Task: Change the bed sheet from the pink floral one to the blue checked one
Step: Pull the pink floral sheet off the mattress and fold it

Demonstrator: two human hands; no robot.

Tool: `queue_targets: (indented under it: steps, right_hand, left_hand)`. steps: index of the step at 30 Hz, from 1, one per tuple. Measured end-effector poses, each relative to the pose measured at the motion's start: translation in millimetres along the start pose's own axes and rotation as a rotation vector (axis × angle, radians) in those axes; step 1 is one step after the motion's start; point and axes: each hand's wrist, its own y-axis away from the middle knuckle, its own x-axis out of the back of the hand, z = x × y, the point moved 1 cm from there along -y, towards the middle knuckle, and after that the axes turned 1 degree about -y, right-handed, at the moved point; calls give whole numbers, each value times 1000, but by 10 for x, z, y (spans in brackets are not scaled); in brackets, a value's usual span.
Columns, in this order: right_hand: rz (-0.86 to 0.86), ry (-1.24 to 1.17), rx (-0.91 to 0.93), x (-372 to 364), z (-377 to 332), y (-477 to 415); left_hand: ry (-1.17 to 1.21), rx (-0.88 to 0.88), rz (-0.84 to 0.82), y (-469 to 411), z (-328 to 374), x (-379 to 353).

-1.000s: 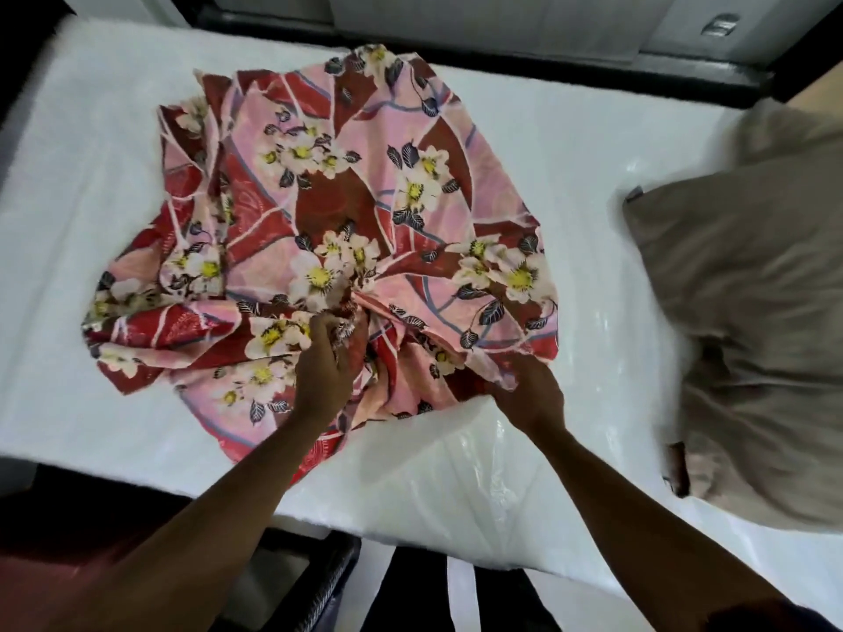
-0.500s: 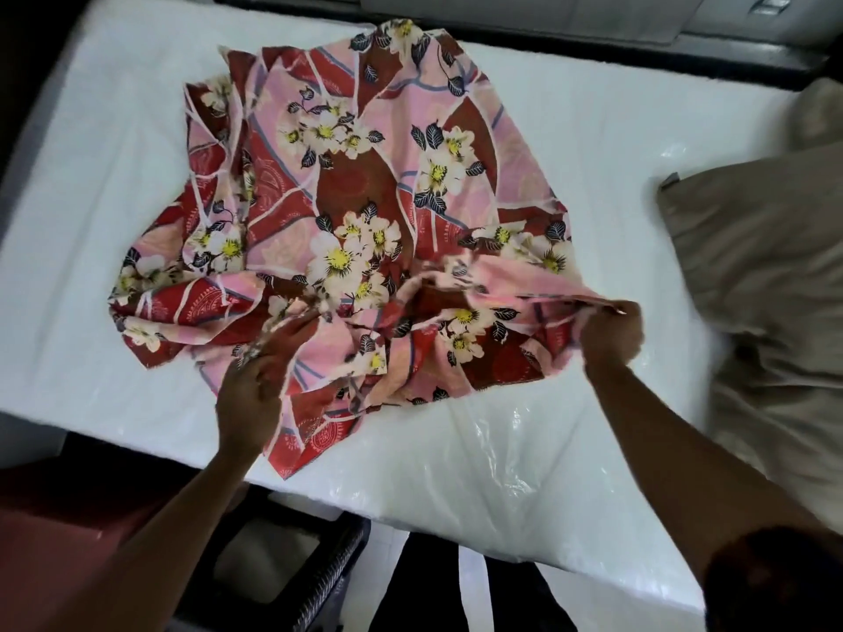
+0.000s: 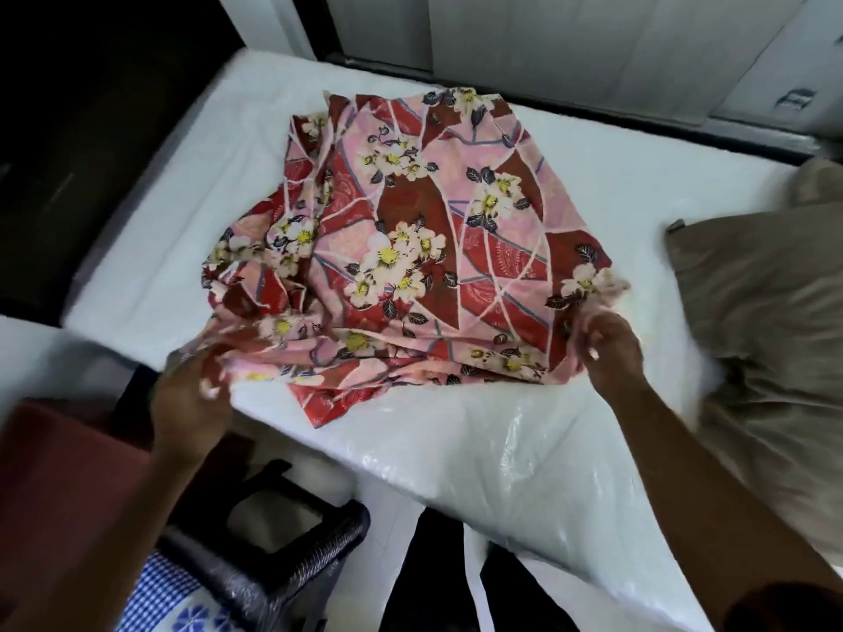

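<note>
The pink floral sheet (image 3: pixel 410 248) lies bunched in a rough fold on the bare white mattress (image 3: pixel 616 184). My left hand (image 3: pixel 189 394) grips its near left edge, blurred by motion. At the near right corner, my right hand (image 3: pixel 606 344) pinches the cloth. The near edge is stretched between both hands. A patch of blue checked cloth (image 3: pixel 164 590) shows at the bottom left, on a dark woven seat.
A tan pillow (image 3: pixel 766 330) lies on the mattress to the right. Clear plastic wrap (image 3: pixel 515 463) covers the mattress's near side. A dark woven chair (image 3: pixel 292 558) stands below the bed edge, with a red surface (image 3: pixel 59 485) at the left. A wall runs behind the bed.
Both hands moved apart along the sheet's near edge, left hand leftward and right hand rightward, pulling it taut and folding the bundle flatter. The camera view shifted left.
</note>
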Motion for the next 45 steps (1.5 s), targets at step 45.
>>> queue_targets:
  steps: [45]
  right_hand:
    - [-1925,-269,912,-82,-1417,8524]
  left_hand:
    - [138,180,1568,6114,3406,4717]
